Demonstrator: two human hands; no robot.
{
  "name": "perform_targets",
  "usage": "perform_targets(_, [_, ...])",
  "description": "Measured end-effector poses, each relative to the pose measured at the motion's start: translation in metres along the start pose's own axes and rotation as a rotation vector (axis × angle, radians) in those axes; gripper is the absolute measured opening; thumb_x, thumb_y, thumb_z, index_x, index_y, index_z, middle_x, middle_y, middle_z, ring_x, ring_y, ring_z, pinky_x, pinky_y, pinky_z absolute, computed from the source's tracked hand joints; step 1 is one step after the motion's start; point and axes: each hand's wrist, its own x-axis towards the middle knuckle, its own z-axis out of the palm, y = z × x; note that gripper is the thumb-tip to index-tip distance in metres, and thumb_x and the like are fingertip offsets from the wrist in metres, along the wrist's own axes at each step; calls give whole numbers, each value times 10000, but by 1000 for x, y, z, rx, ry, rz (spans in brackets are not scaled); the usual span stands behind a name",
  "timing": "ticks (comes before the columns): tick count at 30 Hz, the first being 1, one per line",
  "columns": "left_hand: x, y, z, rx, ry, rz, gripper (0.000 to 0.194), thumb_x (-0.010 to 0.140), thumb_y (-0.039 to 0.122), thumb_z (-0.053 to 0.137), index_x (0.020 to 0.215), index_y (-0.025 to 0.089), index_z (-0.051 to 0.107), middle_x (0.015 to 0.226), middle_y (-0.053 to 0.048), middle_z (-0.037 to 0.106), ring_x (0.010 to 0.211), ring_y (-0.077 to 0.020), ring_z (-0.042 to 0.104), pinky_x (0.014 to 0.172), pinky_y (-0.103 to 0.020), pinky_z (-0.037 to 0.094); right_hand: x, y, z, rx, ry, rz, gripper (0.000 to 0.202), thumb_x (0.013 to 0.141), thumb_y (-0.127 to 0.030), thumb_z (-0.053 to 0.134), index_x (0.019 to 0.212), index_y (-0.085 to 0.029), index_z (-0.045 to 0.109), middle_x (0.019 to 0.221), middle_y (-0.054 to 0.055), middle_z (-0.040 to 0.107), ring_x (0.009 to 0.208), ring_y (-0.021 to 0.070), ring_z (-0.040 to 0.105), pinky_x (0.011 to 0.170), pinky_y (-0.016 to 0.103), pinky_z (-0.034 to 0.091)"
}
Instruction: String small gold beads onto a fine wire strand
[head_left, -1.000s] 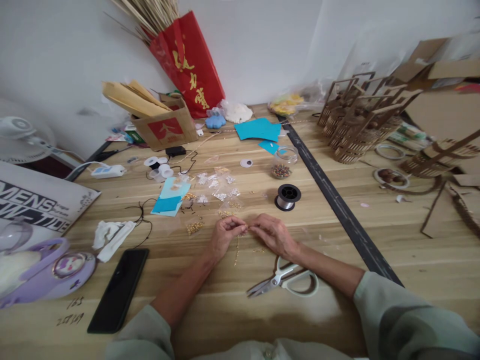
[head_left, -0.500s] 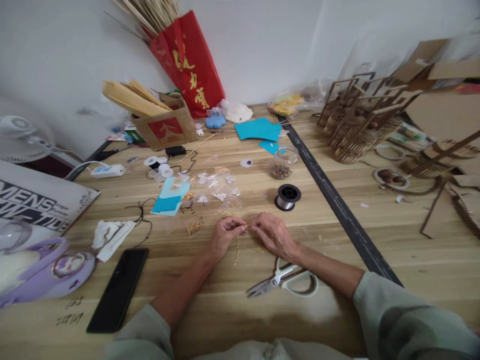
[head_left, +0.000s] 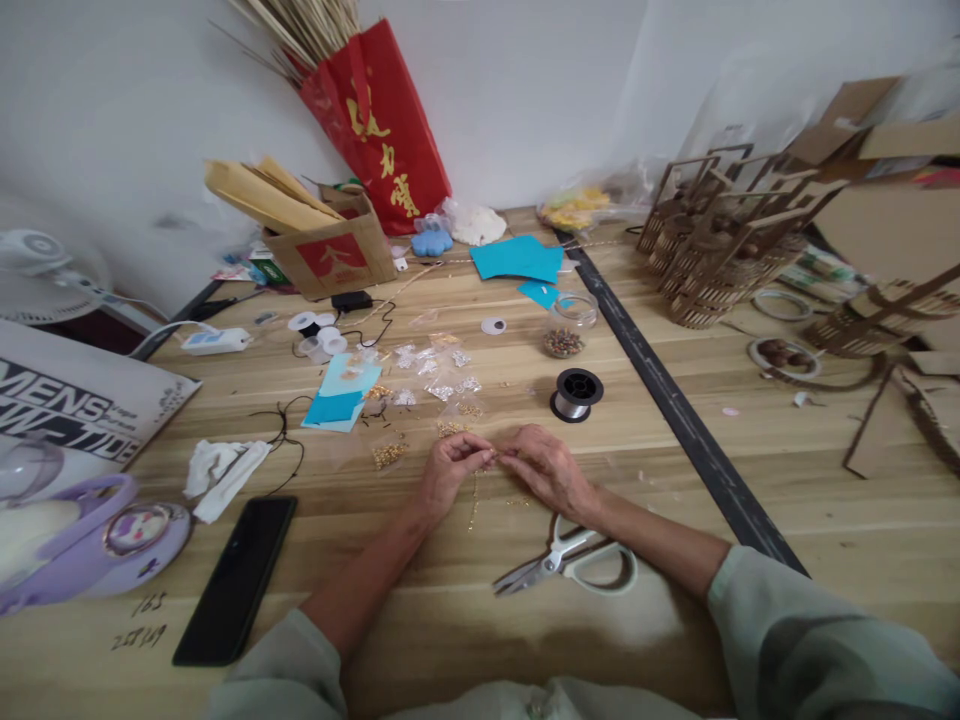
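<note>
My left hand (head_left: 452, 474) is closed, thumb and forefinger pinched together. A thin gold beaded strand (head_left: 473, 502) hangs below its fingertips. Close by, my right hand (head_left: 546, 468) is also pinched, its fingertips almost meeting the left ones. Whatever those right fingers hold is too small to make out. A short gold piece (head_left: 517, 502) lies on the wooden table under the right hand. White-handled scissors (head_left: 559, 556) rest near my right wrist, blades pointing left. Beyond the hands stands a black spool of clear line (head_left: 576, 396). Small bags of gold beads (head_left: 389, 456) lie beyond the left hand.
A black phone (head_left: 236, 580) and a lilac appliance (head_left: 97, 550) are at the left. Farther back are a jar of mixed beads (head_left: 564, 343), blue sheets (head_left: 517, 259) and a red bag (head_left: 379, 125). Wooden baskets (head_left: 701, 260) stand back right, past a black strip (head_left: 675, 415).
</note>
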Motion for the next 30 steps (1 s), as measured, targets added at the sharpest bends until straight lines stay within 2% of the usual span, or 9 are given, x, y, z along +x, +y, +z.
perform_targets(11, [-1,0,0,10,13,5,159,623,237,760,701,130,672,611,-13,671,578,-109,599,609,-225,472,1,0,0,-88,-1,4,139,910,-232,463,820,-185,558,748,64,606,732,195,541,717,338,432])
perform_targets(30, [-2,3,2,26,-7,-8,184,604,256,768,693,127,671,593,-12,664,555,-112,595,599,-232,474,1,-2,-1,-108,-1,-28,123,907,-211,458,808,-193,528,727,47,570,713,182,510,696,328,406])
